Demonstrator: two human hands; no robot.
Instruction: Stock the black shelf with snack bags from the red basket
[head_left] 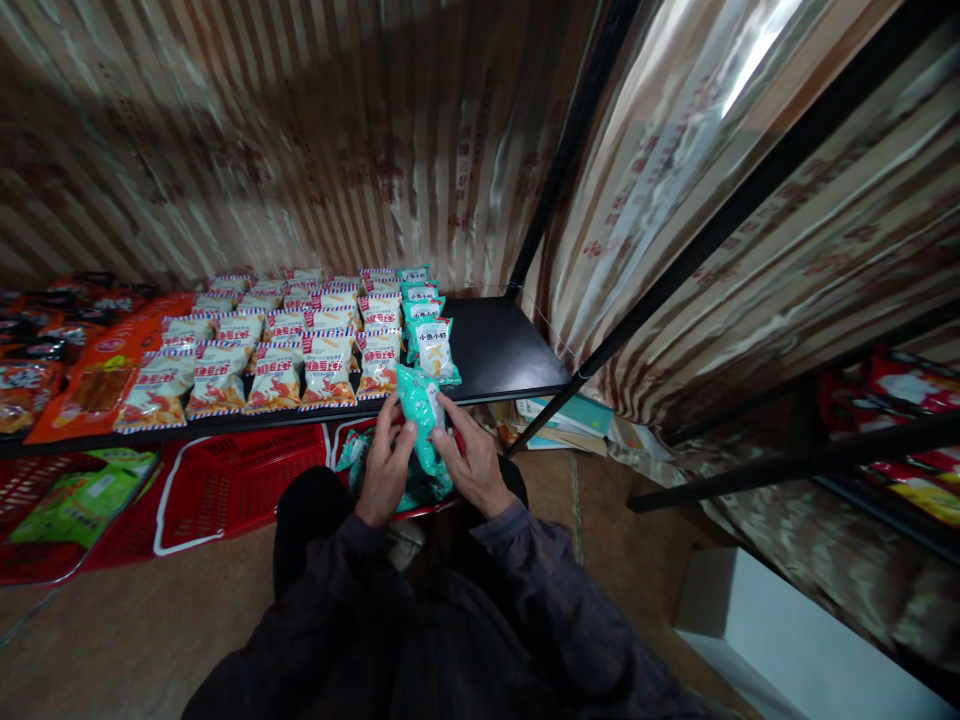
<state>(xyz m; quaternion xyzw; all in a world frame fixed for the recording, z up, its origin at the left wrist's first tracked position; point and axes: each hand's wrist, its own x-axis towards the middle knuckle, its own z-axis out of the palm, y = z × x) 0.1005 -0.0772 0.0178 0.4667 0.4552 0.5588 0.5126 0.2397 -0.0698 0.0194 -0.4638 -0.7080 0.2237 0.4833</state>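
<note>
A teal snack bag (421,408) is held between my two hands, just in front of the black shelf's front edge. My left hand (387,462) grips its left side, and my right hand (474,458) holds its right side. Beneath them, more teal bags (427,486) lie in a red basket between my knees, partly hidden by the hands. On the black shelf (499,345), a column of teal and white bags (435,348) stands beside rows of white and orange snack bags (327,368).
Orange packets (101,370) and dark-topped packets (30,385) fill the shelf's left side. Red baskets (240,475) sit below, one with green packets (71,505). Black metal posts (577,375) rise at the right. A white box (795,630) is on the floor.
</note>
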